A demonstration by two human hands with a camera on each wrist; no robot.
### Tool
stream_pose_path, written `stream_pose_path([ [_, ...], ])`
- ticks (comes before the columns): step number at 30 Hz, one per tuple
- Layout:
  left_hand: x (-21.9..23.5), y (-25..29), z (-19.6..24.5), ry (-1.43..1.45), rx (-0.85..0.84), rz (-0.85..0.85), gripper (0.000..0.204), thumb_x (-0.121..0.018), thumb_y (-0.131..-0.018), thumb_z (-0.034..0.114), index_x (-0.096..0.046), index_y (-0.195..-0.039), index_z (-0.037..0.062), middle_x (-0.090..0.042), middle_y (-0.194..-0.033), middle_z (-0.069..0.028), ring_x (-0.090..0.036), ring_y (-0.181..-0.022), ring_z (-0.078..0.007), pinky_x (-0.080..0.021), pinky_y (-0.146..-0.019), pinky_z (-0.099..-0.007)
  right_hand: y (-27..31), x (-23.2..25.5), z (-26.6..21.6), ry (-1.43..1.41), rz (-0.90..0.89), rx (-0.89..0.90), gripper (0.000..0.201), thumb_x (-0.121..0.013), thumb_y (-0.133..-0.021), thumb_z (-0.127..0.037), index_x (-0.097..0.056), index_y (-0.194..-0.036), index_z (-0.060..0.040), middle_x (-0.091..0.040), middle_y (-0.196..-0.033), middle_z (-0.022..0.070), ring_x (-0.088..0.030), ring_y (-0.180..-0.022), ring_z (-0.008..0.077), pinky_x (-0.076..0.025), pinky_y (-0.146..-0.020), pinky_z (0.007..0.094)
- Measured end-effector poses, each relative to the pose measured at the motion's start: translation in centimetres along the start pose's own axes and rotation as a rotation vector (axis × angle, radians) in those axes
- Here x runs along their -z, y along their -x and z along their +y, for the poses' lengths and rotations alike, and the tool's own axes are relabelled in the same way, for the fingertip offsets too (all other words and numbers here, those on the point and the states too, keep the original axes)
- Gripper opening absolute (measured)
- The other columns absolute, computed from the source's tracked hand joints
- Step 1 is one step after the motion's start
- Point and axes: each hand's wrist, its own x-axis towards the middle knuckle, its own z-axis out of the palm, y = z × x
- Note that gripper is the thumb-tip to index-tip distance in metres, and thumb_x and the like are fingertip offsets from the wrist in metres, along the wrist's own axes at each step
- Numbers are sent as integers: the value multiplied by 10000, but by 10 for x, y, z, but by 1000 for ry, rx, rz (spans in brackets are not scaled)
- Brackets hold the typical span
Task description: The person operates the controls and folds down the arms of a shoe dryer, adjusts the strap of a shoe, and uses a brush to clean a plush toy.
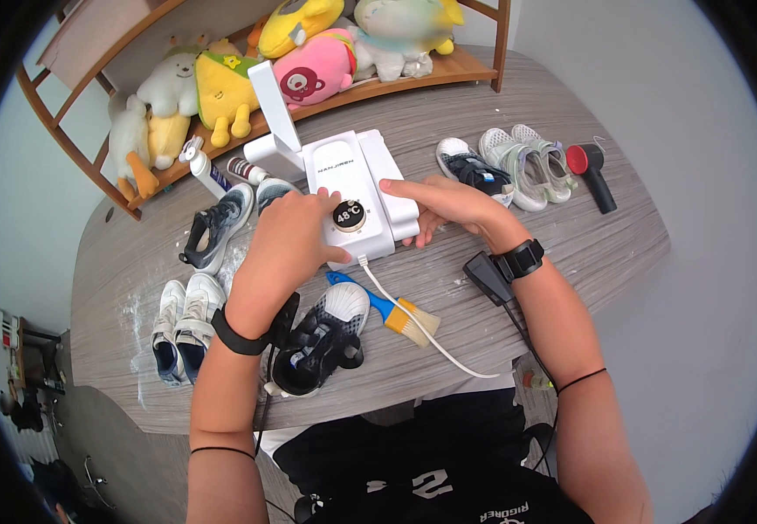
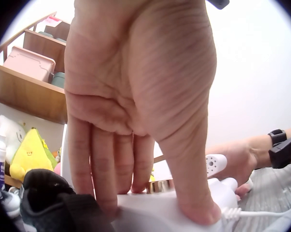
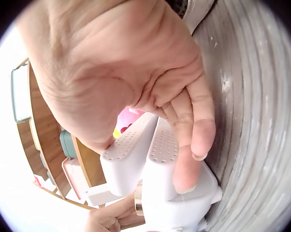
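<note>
We rest our left hand [image 1: 287, 240] on the white shoe dryer [image 1: 354, 196] while our right hand [image 1: 448, 205] touches its side.

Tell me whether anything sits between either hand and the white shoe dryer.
Nothing visible does. The left hand already rests on the white shoe dryer, thumb beside its dial; the right hand touches its right side with straight fingers.
</note>
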Motion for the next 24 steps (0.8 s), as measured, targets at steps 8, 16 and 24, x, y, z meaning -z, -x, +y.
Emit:
stream_pose_path([
  [8,1,2,0,-10,-13,10,750,-990,-625,264,-756,-1302,43,-754,-961,-238,-706,-984,-392,-558,-905,-468,-2,0,-2,-56,2,29,945,-666,-927,-744,-716,-1039,194,-750,-795,249,-751,-600,223,-637,-588,299],
  [16,-4,1,-5,-9,-3,2,762,-990,-627,288,-748,-1307,44,-766,-1045,-205,-708,-1027,-378,-562,-948,-461,-6,-9,2,-72,4,-42,785,-533,-1020,-713,-717,-1016,50,-684,-682,105,-688,-562,181,-598,-536,300],
  [24,-13,-3,-14,-22,-11,-46,800,-994,-622,305,-721,-1332,60,-748,-1157,-178,-712,-1087,-365,-568,-973,-464,-7,-5,4,-87,-93,-15,730,-579,-1003,-714,-707,-1014,5,-631,-625,63,-585,-475,124,-462,-451,259],
])
